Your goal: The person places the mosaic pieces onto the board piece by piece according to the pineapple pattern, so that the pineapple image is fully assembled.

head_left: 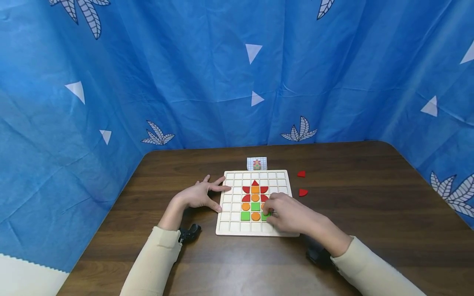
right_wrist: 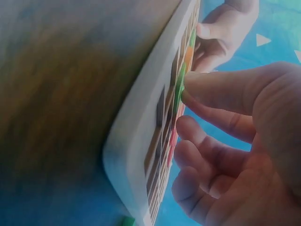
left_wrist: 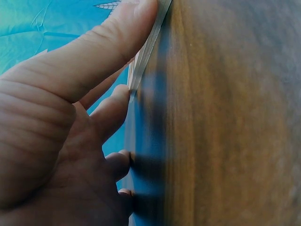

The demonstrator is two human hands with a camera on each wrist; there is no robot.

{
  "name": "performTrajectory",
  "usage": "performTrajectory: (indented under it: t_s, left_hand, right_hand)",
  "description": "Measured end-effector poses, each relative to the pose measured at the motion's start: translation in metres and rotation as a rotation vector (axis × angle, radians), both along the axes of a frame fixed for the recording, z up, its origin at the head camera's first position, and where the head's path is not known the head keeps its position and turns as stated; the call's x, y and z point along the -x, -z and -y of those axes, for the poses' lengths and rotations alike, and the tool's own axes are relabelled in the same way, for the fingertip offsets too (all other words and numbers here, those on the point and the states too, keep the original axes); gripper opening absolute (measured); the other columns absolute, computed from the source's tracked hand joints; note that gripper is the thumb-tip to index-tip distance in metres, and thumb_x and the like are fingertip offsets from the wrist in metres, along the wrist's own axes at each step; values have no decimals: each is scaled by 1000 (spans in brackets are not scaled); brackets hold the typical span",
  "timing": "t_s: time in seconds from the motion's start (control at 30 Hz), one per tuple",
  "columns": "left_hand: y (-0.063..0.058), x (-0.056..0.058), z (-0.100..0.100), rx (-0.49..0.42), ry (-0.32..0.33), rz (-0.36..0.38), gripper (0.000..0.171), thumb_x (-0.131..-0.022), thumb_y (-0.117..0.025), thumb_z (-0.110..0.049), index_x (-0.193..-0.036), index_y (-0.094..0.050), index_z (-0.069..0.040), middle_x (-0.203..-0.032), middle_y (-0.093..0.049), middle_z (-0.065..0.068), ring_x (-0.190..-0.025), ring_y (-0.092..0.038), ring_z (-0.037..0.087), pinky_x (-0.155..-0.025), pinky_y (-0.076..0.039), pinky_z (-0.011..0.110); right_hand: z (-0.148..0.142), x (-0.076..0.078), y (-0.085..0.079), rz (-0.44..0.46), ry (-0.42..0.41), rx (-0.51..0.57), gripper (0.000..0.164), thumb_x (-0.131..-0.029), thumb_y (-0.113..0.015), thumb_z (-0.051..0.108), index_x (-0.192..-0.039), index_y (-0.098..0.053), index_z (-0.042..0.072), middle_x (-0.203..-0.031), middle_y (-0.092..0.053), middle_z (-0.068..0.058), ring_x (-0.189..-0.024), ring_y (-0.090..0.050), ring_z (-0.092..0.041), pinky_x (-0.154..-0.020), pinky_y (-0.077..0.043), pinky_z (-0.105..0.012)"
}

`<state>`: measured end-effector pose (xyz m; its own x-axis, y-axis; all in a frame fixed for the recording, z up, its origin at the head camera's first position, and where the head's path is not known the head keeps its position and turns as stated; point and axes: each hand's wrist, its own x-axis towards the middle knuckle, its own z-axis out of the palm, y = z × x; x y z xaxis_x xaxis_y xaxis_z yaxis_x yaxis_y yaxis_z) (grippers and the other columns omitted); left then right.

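A white grid board point(head_left: 229, 227) lies on the table, with a pattern of flat coloured tiles in its cells. A red triangle point(head_left: 255, 183) tops an orange square point(head_left: 255, 189). Red quarter circles point(head_left: 246, 189), orange circles point(head_left: 255, 216) and green squares point(head_left: 245, 216) surround and follow below. My left hand point(head_left: 199, 195) rests spread at the board's left edge, thumb and fingers touching the rim. With thumb and index finger, my right hand point(head_left: 290, 211) pinches a green square tile point(right_wrist: 179, 87) at the pattern's lower right cell. That hand partly hides the tiles beside it.
Two red quarter-circle tiles point(head_left: 301, 174) lie on the dark wooden table point(head_left: 352, 185) right of the board. A small printed card point(head_left: 257, 163) with a coloured picture sits behind the board. A blue patterned curtain point(head_left: 207, 82) hangs beyond the table's back edge.
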<state>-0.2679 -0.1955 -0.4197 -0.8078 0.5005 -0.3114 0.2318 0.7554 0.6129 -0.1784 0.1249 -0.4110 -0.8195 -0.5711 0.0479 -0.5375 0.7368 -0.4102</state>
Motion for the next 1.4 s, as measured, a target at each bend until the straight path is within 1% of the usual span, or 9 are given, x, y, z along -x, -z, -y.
performTrajectory:
  t_s: [0.23, 0.47, 0.63, 0.73, 0.87, 1.03, 1.17, 1.27, 1.4]
  left_hand:
    - [1, 0, 0, 3, 6, -4, 75, -77, -89, -39, -146, -58, -36, -173, -22, -8, -160, 11, 42, -119, 2, 77]
    - [0, 0, 1, 0, 4, -6, 76, -77, -89, -38, -146, -58, -36, -173, -22, -7, -160, 10, 42, -119, 1, 78]
    - [0, 0, 1, 0, 7, -7, 77, -77, -90, -38, -146, -58, -36, -173, -22, -7, -160, 10, 43, -119, 2, 78]
    - [1, 0, 0, -1, 6, -6, 76, -77, -90, -38, -146, -58, -36, -173, -22, -7, -160, 10, 43, -119, 2, 78]
    - [1, 1, 1, -2, 8, -8, 76, -77, -89, -38, -146, -59, -36, -173, -22, -7, -160, 11, 42, -119, 2, 78]
    - [1, 0, 1, -4, 10, -12, 76, -77, -89, -38, -146, -59, -35, -173, -22, -7, -160, 11, 42, -120, 3, 77]
    - [0, 0, 0, -3, 3, -9, 76, -77, -89, -38, -146, -59, -36, -173, -22, -7, -160, 11, 42, -120, 3, 76]
    - [0, 0, 0, -2, -5, -4, 75, -77, -89, -38, -146, -59, -37, -173, -22, -7, -160, 11, 42, -119, 2, 77]
    - [0, 0, 0, 3, -7, 1, 75, -77, -89, -38, -146, -59, -37, -173, -21, -8, -160, 11, 41, -119, 2, 78]
  right_hand:
    - [-16, 5, 0, 61, 103, -2, 16, -89, -81, 19, -104, -78, 19, -96, -65, 8, -86, -54, -10, -71, -51, -26]
    - [-46, 18, 0, 63, 170, 13, 13, -91, -78, 14, -104, -75, 15, -97, -63, 2, -86, -55, -15, -72, -51, -29]
    - [-71, 30, -1, 21, 215, 14, 21, -89, -80, 10, -109, -74, 12, -108, -68, -6, -95, -59, -22, -85, -59, -42]
    - [-84, 35, 0, -5, 223, 15, 25, -89, -78, 5, -113, -75, 11, -112, -68, -9, -100, -61, -26, -92, -58, -51]
    - [-93, 40, 1, -2, 213, -2, 29, -90, -76, 1, -116, -76, 13, -114, -68, -10, -103, -61, -28, -95, -57, -54]
    - [-95, 44, 5, 47, 223, -42, 28, -93, -76, 10, -120, -76, 15, -116, -66, -9, -105, -59, -27, -96, -55, -54]
    - [-95, 45, 7, 72, 235, -42, 25, -94, -76, 14, -119, -75, 12, -113, -66, -9, -100, -59, -25, -92, -56, -51]
    - [-94, 46, 7, 75, 245, -35, 22, -93, -76, 12, -115, -75, 9, -103, -67, -7, -91, -58, -22, -84, -56, -43]
    - [-92, 46, 7, 89, 276, -42, 23, -93, -77, 15, -113, -74, 5, -89, -65, -3, -79, -55, -18, -70, -50, -32]
